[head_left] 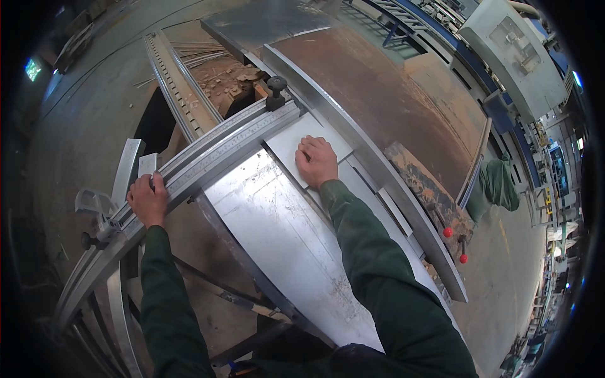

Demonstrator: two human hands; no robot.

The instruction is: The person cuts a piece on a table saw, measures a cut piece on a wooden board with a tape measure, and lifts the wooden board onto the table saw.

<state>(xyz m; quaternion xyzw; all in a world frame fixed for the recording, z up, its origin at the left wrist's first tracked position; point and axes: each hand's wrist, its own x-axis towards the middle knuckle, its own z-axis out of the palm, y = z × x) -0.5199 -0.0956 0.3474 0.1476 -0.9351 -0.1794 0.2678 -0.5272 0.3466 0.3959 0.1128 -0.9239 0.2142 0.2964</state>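
A long aluminium fence (220, 148) with a scale crosses a silver sliding table (277, 220). My left hand (149, 198) is closed over the left part of this fence, its fingers bent over the rail beside a short metal block (148, 165). On the table, close against the fence, lies a flat white board (287, 142). My right hand (317, 159) rests on the board near its closer edge, fingers curled in and pressed to it. What lies under those fingers is hidden. A black knob (276, 85) stands on the fence, ahead of the board.
A raised metal rail (372, 151) runs along the table's right side, with a brown worktop (378, 94) beyond. Two red-knobbed levers (447, 232) stick out at right. A flip stop (97, 208) sits on the fence's left end. Wood scraps (230, 82) lie behind the fence.
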